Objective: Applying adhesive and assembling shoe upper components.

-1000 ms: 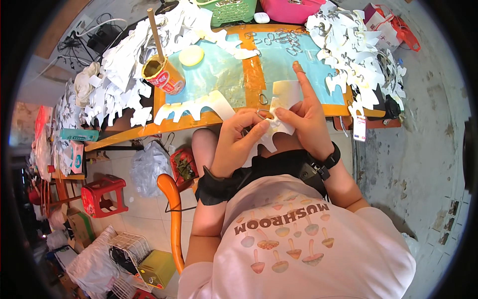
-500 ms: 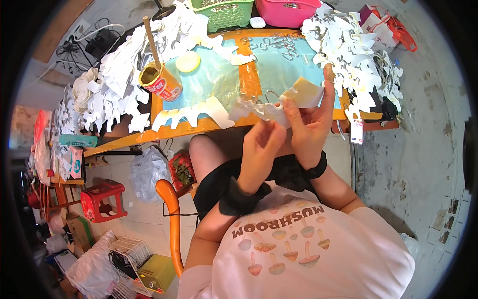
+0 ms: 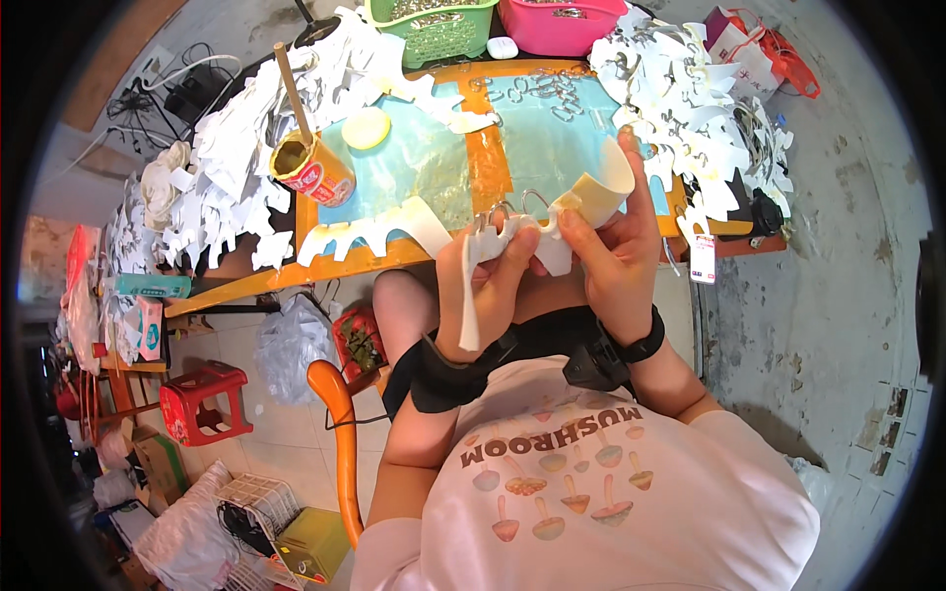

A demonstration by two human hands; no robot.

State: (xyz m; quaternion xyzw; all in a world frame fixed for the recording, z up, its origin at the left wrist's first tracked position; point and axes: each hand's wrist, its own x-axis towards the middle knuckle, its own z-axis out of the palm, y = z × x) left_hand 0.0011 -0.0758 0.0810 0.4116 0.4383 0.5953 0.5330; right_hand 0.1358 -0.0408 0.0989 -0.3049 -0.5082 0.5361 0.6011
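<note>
Both my hands are raised at the table's near edge, gripping one white cut-out strip (image 3: 598,202) of thin sheet material. My left hand (image 3: 498,286) pinches its left part, and that end hangs down over the palm. My right hand (image 3: 613,251) holds the other half, thumb in front, where the end curls up and looks yellowish. Bent metal wire loops (image 3: 534,200) stand up from the strip's upper edge between the hands. Left of my left hand, a similar scalloped white piece (image 3: 379,231) lies on the table edge.
An orange tub (image 3: 320,177) with a wooden stick stands at left, near a round pale-yellow lid (image 3: 366,128). White cut-outs pile up at left (image 3: 236,148) and right (image 3: 680,89). Metal loops (image 3: 552,91) lie scattered behind; green (image 3: 448,39) and pink (image 3: 562,32) baskets stand farthest.
My left hand has moved slightly left and lower and now grips the strip's left part, which has folded down over it. The strip's right end curls more upright.
</note>
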